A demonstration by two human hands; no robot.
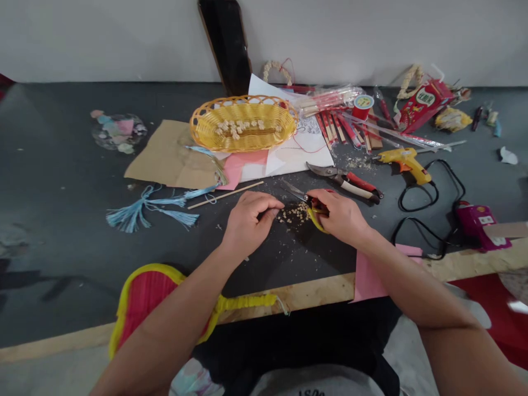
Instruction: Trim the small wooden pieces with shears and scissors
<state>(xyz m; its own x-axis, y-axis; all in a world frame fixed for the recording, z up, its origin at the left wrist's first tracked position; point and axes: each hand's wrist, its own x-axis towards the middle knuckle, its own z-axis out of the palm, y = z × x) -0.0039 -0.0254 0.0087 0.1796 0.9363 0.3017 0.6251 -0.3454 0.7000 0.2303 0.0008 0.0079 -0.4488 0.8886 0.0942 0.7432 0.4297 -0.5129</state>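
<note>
My right hand [338, 216] is closed around yellow-handled scissors [317, 220], their blades open and pointing up and left. Just left of it, my left hand [252, 219] has thumb and forefinger pressed together; anything between them is too small to make out. Small beige bits [297, 213] are scattered on the dark table [264, 269] between both hands. A thin wooden stick [226, 194] lies beyond my left hand. Pruning shears [348, 182] with red and white handles rest beyond my right hand. Behind them stands a yellow woven basket [243, 144] holding small pale pieces.
Blue tassels [138, 212] and brown paper [169, 157] lie left. A yellow glue gun [406, 162], its black cable, a red box [427, 104] and a purple box [480, 225] are right. A red fan-shaped piece [150, 291] with yellow edging is under my left forearm.
</note>
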